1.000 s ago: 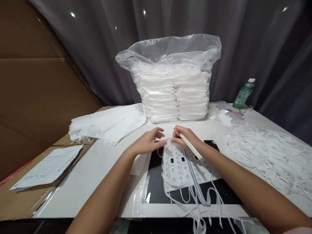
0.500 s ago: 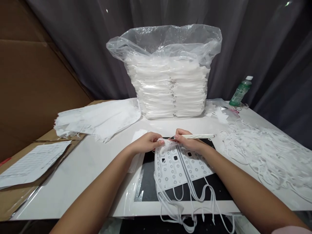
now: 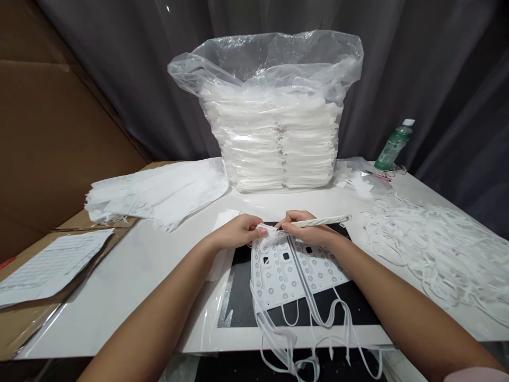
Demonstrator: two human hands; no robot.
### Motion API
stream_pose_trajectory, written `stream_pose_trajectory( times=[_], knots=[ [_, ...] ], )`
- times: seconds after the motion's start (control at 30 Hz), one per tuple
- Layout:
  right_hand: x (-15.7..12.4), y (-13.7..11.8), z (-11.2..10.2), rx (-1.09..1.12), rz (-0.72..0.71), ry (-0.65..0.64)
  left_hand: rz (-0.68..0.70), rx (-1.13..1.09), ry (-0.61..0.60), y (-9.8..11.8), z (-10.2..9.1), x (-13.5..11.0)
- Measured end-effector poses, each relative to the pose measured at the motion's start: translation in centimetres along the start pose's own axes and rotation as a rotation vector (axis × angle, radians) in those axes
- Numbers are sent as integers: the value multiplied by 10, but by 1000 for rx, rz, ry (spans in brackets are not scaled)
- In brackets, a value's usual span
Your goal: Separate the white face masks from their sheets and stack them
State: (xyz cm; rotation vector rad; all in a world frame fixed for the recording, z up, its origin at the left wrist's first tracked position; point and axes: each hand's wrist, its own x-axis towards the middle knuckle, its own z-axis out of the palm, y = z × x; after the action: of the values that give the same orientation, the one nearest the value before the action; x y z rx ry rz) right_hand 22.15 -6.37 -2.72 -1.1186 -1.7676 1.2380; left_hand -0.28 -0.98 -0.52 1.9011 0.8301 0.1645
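Note:
A white flexible sheet point(image 3: 276, 286) printed with rows of grey rings lies on a black mat point(image 3: 238, 289). It has small square cut-outs, and white straps point(image 3: 336, 313) trail from it over the table's front edge. My left hand point(image 3: 244, 232) is closed, pinching the sheet's far left corner between thumb and fingers. My right hand point(image 3: 304, 225) is closed around a slim white-handled tool point(image 3: 328, 220). Its handle points right, and its thin tip touches or nearly touches the sheet's top edge by my left thumb; the exact contact is too small to tell.
Behind stands a clear plastic bag point(image 3: 274, 132) of stacked white pieces. White sheets point(image 3: 159, 191) lie at left, beyond a printed paper point(image 3: 55, 265) on cardboard. To the right are a heap of white straps point(image 3: 445, 254), a green bottle point(image 3: 395, 144) and a pink-handled tool point(image 3: 377, 175).
My right hand has shifted slightly left toward my left hand. The tool's handle end has tilted up. The left hand keeps its pinch on the sheet.

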Motion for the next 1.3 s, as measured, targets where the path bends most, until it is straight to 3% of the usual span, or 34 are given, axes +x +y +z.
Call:
stream_pose_trajectory(
  times=[0.23, 0.43, 0.6, 0.73, 0.8, 0.87, 1.0, 1.1, 1.23, 1.3],
  knots=[
    [-1, 1, 7, -254, -19, 80, 54, 84, 22, 0, 0, 0],
    [0, 2, 15, -306, -59, 210, 131, 72, -135, 11, -4, -8],
    [3, 8, 21, -306, -86, 263, 60, 46, -1, 10, -7, -14],
    [4, 13, 24, -309, -102, 269, 154, 254, -45, 9, -9, -15],
    [5, 14, 25, -326, -105, 270, 225, 320, 44, 13, -12, -18],
    [6, 16, 26, -356, -111, 272, 350, 227, 228, 19, -18, -23],
    [8, 19, 29, -426, -147, 271, 641, -521, 581, 28, -38, -39],
    [9, 23, 32, -465, -180, 270, 729, -923, 677, 30, -50, -48],
    [10, 28, 32, -483, -200, 292, 766, -1051, 742, 30, -55, -56],
    [11, 30, 31, -480, -203, 302, 854, -987, 853, 28, -56, -63]
  ],
)
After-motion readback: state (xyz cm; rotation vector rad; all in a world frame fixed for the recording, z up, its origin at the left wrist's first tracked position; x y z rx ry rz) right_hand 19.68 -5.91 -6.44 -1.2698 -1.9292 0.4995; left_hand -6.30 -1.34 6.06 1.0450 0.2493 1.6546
